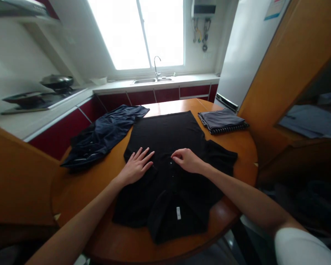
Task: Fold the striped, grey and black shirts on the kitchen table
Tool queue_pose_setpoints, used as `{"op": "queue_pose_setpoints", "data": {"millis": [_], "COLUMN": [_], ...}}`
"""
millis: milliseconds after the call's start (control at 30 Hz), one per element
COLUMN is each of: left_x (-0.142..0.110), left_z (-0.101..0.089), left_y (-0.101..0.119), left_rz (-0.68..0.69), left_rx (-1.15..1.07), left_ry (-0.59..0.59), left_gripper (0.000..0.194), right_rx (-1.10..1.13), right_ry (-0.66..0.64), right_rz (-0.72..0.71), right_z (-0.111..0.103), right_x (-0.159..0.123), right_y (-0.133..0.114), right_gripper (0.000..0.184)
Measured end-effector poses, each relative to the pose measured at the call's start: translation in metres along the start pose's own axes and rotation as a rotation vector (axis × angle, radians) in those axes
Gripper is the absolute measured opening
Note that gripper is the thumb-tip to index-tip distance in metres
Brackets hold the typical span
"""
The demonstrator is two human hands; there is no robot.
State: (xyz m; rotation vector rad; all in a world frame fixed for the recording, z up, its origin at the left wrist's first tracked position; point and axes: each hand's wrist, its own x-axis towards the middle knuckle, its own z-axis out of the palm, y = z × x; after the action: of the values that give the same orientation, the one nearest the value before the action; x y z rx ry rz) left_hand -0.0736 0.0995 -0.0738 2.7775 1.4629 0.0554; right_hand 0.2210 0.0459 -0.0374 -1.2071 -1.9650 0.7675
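Observation:
A black polo shirt [167,132] lies spread face up, its collar towards me and its hem towards the window. Inside the collar shows a white label [178,213]. My left hand [136,167] rests flat on the shirt's left part, fingers spread. At the button placket, my right hand [188,160] has its thumb and fingers pinched together on the shirt's cloth, just above a small light button [171,163]. The right sleeve [220,151] is spread out to the side.
The shirt lies on a round wooden table [99,176]. Rumpled dark blue clothing [107,129] lies at the left, and folded grey and striped clothes [223,120] at the far right. Beyond are a sink [145,81], a stove with pans [57,81] and a fridge [241,55].

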Motion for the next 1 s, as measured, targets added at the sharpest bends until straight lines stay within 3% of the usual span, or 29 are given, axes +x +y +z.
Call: {"op": "queue_pose_setpoints", "data": {"millis": [67,167,300,400,533,667,833,1000], "left_x": [0.001,0.002,0.004,0.006,0.008,0.008,0.007,0.008], "left_z": [0.000,0.001,0.007,0.011,0.012,0.010,0.009,0.009], "left_y": [0.000,-0.001,-0.006,-0.010,-0.010,-0.008,-0.008,-0.008], "left_rz": [-0.005,-0.003,0.012,0.029,0.020,0.017,0.011,0.011], "left_rx": [0.014,0.034,0.049,0.045,0.024,0.016,0.015,-0.011], "left_ry": [-0.007,0.004,0.048,0.073,0.071,0.059,0.058,0.052], "left_gripper": [0.057,0.055,0.055,0.056,0.056,0.058,0.057,0.058], "right_rx": [-0.008,-0.104,-0.460,-0.679,-0.655,-0.527,-0.412,-0.308], "right_ry": [0.046,0.194,0.365,0.331,0.293,0.306,0.270,0.321], "right_rz": [0.007,0.112,0.417,0.614,0.690,0.712,0.742,0.744], "right_z": [-0.016,-0.056,-0.117,-0.146,-0.155,-0.150,-0.154,-0.166], "right_x": [0.002,-0.003,-0.036,-0.068,-0.093,-0.095,-0.097,-0.107], "right_y": [0.003,0.020,0.062,0.093,0.113,0.116,0.120,0.121], "right_gripper": [0.019,0.018,0.019,0.022,0.027,0.029,0.006,0.004]}}
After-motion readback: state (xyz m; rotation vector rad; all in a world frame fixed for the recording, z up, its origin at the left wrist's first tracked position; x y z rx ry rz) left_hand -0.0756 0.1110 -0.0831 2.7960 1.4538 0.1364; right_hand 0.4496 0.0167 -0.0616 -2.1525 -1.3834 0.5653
